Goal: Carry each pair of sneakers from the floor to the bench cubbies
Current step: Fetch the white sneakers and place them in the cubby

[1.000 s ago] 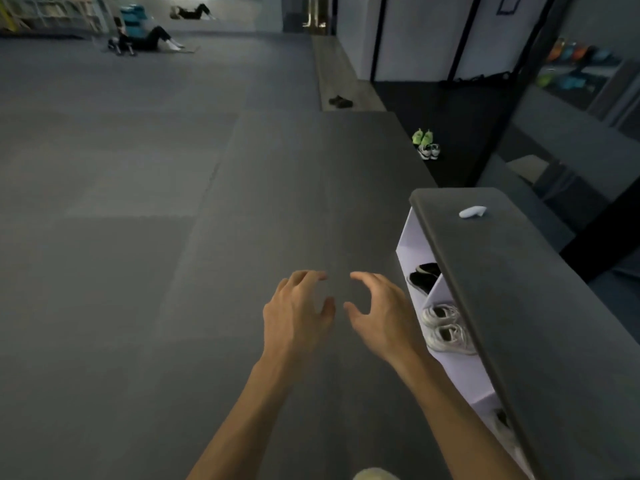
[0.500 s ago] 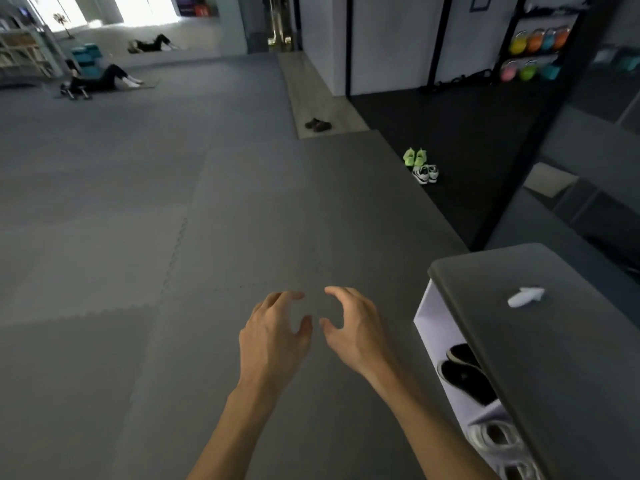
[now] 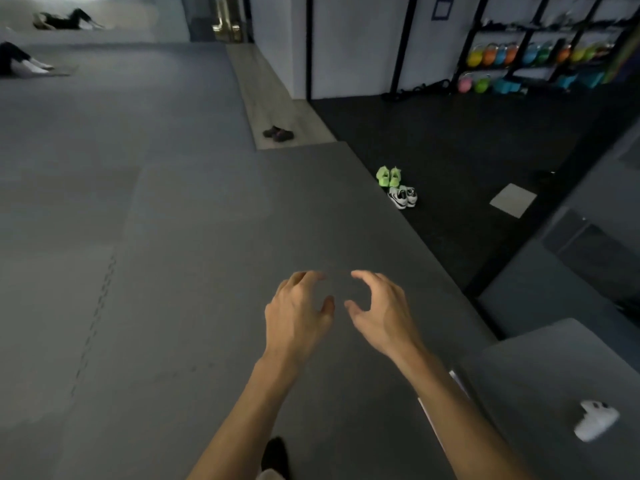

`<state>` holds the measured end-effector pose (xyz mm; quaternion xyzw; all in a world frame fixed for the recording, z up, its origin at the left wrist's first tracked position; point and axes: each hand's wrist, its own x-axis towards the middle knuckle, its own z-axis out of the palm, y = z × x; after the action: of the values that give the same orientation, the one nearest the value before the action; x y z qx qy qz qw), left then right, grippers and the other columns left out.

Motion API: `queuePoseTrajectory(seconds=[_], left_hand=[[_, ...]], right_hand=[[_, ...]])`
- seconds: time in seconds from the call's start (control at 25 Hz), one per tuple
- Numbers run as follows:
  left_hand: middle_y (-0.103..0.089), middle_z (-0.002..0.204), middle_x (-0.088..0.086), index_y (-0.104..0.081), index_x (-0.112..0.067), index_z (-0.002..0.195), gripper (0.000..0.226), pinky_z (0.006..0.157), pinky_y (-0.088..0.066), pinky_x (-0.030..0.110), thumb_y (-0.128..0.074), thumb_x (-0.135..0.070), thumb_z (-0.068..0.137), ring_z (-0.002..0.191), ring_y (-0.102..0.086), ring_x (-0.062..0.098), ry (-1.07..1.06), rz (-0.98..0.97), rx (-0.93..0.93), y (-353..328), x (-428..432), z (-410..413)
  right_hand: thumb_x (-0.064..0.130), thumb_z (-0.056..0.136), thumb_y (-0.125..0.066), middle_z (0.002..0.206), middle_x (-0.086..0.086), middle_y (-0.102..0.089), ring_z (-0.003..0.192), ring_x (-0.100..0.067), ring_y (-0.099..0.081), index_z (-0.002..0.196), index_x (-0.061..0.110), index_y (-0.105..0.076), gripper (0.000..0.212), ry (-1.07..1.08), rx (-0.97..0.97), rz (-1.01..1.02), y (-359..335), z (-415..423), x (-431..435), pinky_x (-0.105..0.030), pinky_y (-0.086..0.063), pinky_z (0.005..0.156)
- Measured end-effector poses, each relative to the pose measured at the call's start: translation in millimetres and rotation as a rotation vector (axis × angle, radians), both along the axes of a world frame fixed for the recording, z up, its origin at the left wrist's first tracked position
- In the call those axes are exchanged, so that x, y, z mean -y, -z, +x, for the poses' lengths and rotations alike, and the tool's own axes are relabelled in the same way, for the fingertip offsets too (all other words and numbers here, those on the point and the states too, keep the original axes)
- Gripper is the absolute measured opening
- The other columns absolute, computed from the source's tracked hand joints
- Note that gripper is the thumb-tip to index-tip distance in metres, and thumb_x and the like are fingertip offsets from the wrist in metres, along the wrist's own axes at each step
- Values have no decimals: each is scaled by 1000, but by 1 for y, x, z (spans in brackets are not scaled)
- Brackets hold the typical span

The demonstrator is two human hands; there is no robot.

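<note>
My left hand and my right hand hover side by side over the grey mat, fingers curled apart, holding nothing. A neon green pair of sneakers stands on the dark floor ahead to the right, at the mat's edge. Just in front of it sits a white pair of sneakers with black marks. A dark pair of shoes lies farther off on the pale wooden strip. The grey-topped bench fills the lower right corner; its cubbies are out of sight.
A small white device lies on the bench top. A rack of coloured kettlebells lines the far right wall. A pale square tile sits on the dark floor. A person lies on the mat at far left.
The view has lifted and moved forward: the bench slid toward the lower right corner and its cubbies with shoes left the frame. The floor sneakers are nearer. Both hands stay empty, held together.
</note>
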<state>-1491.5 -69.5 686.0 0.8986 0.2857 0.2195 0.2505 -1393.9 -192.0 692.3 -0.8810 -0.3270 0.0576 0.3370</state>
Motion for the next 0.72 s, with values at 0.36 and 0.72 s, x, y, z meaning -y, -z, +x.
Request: queuePoseTrajectory(seconds=[0.36, 0.72], left_hand=[[-63, 124, -12, -61, -30, 125, 39, 75, -51, 33, -67, -37, 87, 112, -60, 14, 208, 27, -83, 9, -190, 270], [-64, 120, -14, -61, -35, 122, 38, 78, -52, 34, -68, -39, 85, 110, -61, 12, 243, 28, -124, 1, -309, 611]], right_hand=[[27, 88, -71, 136, 8, -54, 127, -13, -49, 137, 26, -52, 53, 223, -88, 20, 17, 246, -173, -25, -43, 96], [24, 82, -69, 133, 5, -59, 124, -15, -53, 132, 22, -57, 52, 277, -84, 31, 15, 576, -293, -31, -43, 102]])
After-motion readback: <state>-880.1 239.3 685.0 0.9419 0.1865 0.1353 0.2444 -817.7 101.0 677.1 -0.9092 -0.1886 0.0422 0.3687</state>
